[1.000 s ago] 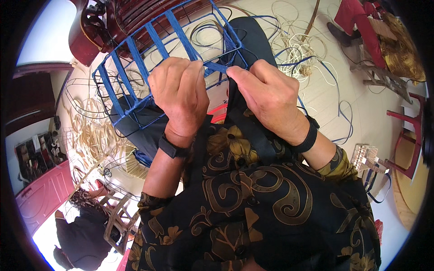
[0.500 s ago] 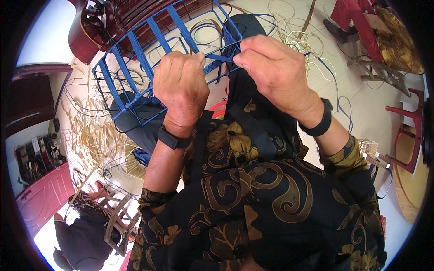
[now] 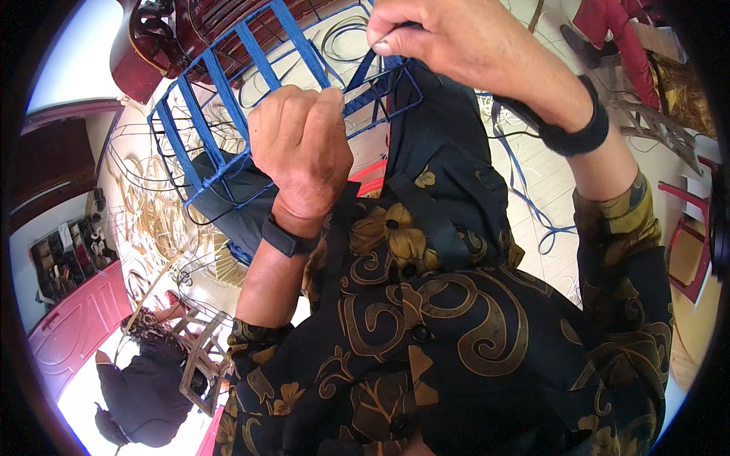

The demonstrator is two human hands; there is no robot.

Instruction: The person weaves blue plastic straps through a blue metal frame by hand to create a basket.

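L hand (image 3: 300, 144) curls round the blue frame (image 3: 258, 57), tips hidden; R hand (image 3: 449, 38) pinches the blue strip (image 3: 360, 74). Frame's on the legs (image 3: 449, 129), so might tip b/c of a hard pull; a slip could loosen strip.

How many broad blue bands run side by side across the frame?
5, in a row from the left end of the frame rightward: first band, second band, third band, fourth band, fifth band. The left hand may hide more.

Tan strips (image 3: 148, 228) and a blue strip (image 3: 561, 229) litter the pale floor (image 3: 532, 260).
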